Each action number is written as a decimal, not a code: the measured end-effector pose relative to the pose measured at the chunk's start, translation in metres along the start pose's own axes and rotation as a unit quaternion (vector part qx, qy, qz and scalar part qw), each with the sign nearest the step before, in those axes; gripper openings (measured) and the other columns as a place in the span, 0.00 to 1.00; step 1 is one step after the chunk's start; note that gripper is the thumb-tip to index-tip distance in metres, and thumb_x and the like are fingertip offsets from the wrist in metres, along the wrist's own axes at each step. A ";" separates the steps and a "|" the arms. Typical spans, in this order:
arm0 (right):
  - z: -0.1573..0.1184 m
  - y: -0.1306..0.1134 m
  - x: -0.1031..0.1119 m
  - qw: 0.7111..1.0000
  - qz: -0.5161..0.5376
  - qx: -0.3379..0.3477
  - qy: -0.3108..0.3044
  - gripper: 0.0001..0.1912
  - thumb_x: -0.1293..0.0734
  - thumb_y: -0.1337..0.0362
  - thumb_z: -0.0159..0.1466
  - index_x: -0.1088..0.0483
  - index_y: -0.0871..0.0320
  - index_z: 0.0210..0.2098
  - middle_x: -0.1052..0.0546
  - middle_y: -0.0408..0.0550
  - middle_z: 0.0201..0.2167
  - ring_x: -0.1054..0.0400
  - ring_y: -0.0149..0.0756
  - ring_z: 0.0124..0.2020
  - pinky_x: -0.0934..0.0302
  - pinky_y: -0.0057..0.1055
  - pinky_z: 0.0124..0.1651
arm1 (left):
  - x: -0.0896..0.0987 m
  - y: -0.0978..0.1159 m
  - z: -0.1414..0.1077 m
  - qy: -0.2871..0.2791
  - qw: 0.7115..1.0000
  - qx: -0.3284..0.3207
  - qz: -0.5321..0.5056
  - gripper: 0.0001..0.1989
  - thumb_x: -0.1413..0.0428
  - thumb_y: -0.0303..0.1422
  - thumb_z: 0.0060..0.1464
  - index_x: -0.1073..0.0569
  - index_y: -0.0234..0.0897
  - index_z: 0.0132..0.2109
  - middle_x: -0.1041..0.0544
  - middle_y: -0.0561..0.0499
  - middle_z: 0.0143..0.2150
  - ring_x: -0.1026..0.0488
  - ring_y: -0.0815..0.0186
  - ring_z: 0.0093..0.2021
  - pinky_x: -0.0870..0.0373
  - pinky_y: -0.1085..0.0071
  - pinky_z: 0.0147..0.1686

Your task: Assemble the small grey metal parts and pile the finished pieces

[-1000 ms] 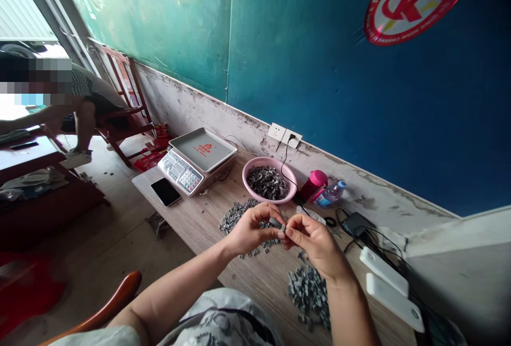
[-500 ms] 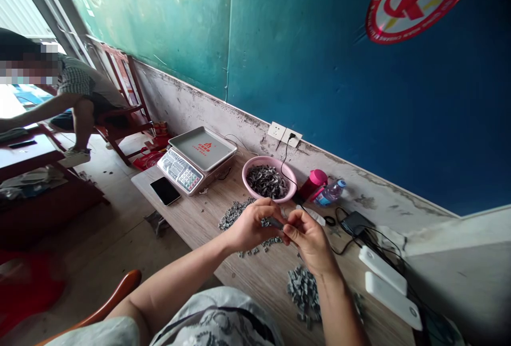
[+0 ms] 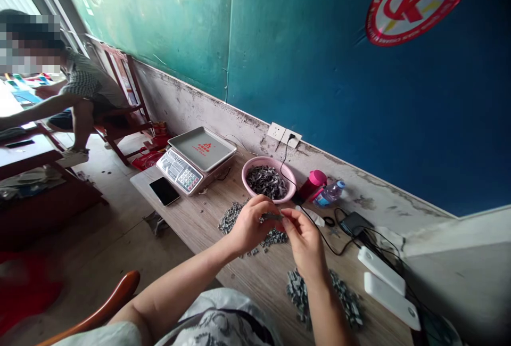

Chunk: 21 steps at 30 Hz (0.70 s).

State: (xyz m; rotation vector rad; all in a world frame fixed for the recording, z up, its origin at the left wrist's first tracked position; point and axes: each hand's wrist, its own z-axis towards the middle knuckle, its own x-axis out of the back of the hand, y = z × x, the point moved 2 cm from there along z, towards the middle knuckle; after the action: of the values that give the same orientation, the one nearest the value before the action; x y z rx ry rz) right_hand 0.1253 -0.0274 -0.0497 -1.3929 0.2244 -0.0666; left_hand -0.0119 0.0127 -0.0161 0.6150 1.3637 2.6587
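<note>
a small workshop room, digital weighing scale (image 3: 195, 161), wooden workbench (image 3: 255, 282), heaps of small grey parts (image 3: 299, 295), stained painted wall (image 3: 191, 101)

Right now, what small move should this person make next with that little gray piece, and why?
Probably drop the small gray piece, pinched between the left hand and right hand, into the pink bowl. The bowl sits just beyond the hands and already holds a heap of dark pieces.

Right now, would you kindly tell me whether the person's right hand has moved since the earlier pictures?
Yes: the right hand has shifted left, nearer below the pink bowl.
</note>
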 end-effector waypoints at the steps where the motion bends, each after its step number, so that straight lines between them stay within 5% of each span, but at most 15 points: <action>1: 0.000 0.002 -0.001 1.000 -0.004 0.001 0.000 0.15 0.33 0.55 0.61 0.32 0.58 0.42 0.27 0.48 0.36 0.32 0.35 0.34 0.34 0.33 0.41 | -0.003 -0.002 -0.002 0.001 0.995 0.049 -0.086 0.06 0.40 0.28 0.49 0.28 0.33 0.36 0.29 0.47 0.36 0.31 0.64 0.37 0.34 0.67 0.39; 5: -0.001 0.001 0.000 0.999 -0.039 0.031 -0.013 0.10 0.35 0.56 0.63 0.34 0.56 0.38 0.28 0.43 0.30 0.34 0.31 0.30 0.35 0.26 0.36 | -0.015 -0.006 -0.011 0.017 0.875 0.215 -0.434 0.09 0.37 0.30 0.46 0.29 0.31 0.34 0.29 0.50 0.31 0.29 0.67 0.31 0.32 0.67 0.36; 7: -0.001 -0.004 0.001 0.996 -0.053 0.047 -0.048 0.08 0.37 0.57 0.65 0.35 0.55 0.37 0.30 0.41 0.26 0.35 0.29 0.27 0.37 0.24 0.32 | -0.017 -0.005 -0.014 0.031 0.826 0.247 -0.505 0.09 0.37 0.30 0.46 0.29 0.30 0.33 0.29 0.50 0.31 0.30 0.68 0.30 0.32 0.68 0.34; 9: 0.000 -0.009 0.004 0.992 -0.069 0.059 -0.091 0.08 0.38 0.58 0.66 0.35 0.55 0.36 0.30 0.41 0.26 0.35 0.29 0.27 0.38 0.24 0.33 | -0.016 -0.003 -0.016 0.034 0.807 0.264 -0.527 0.09 0.38 0.31 0.47 0.28 0.30 0.32 0.28 0.49 0.31 0.30 0.69 0.30 0.32 0.69 0.34; 12: 0.003 -0.013 0.010 0.988 -0.092 0.064 -0.109 0.07 0.37 0.59 0.65 0.33 0.56 0.37 0.28 0.43 0.29 0.33 0.30 0.30 0.37 0.24 0.36 | -0.011 -0.003 -0.015 0.026 0.815 0.272 -0.512 0.09 0.37 0.32 0.47 0.27 0.30 0.31 0.27 0.49 0.34 0.29 0.70 0.32 0.32 0.70 0.36; 18: 0.007 -0.014 0.014 0.981 -0.147 0.111 -0.056 0.04 0.36 0.63 0.63 0.33 0.56 0.36 0.30 0.43 0.31 0.36 0.29 0.29 0.39 0.24 0.34 | -0.009 -0.001 -0.012 0.017 0.899 0.207 -0.387 0.10 0.34 0.28 0.40 0.28 0.27 0.28 0.26 0.47 0.34 0.29 0.71 0.33 0.33 0.74 0.36; 21: 0.008 -0.016 0.012 0.974 -0.174 0.134 -0.059 0.03 0.37 0.64 0.64 0.34 0.56 0.36 0.31 0.42 0.29 0.37 0.28 0.28 0.40 0.24 0.33 | -0.011 -0.001 -0.011 0.040 0.906 0.204 -0.369 0.14 0.33 0.28 0.37 0.30 0.28 0.30 0.27 0.50 0.31 0.31 0.72 0.30 0.33 0.75 0.34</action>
State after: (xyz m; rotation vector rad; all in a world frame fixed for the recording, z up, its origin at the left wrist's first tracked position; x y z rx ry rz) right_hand 0.1404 -0.0245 -0.0338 -1.1498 -0.1265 -0.2934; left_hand -0.0060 0.0017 -0.0264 -0.0198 1.7445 1.8256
